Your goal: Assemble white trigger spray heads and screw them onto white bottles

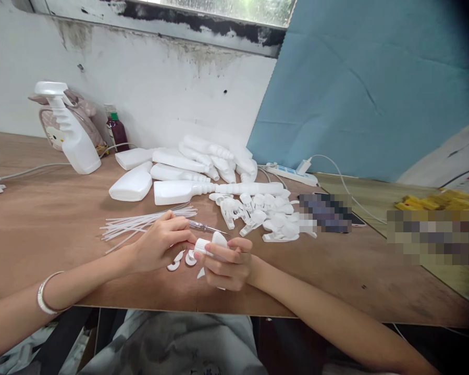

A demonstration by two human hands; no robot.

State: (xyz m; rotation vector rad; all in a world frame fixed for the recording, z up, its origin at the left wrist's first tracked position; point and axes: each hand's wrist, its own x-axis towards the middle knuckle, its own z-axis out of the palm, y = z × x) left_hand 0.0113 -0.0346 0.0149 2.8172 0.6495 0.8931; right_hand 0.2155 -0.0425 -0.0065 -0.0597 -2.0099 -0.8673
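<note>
Spray head (pixel 219 240) in curled right hand (pixel 231 264)

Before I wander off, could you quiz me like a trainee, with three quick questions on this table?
1. True or false: all the white bottles lie on their sides.
2. What does the right hand hold?
A) a screwdriver
B) a white sprayer head
C) a dark red bottle
3. Fill in: the bracelet is worn on the ____ forearm.

Key:
1. False; the spray bottle at the back left stands upright.
2. B
3. left
</note>
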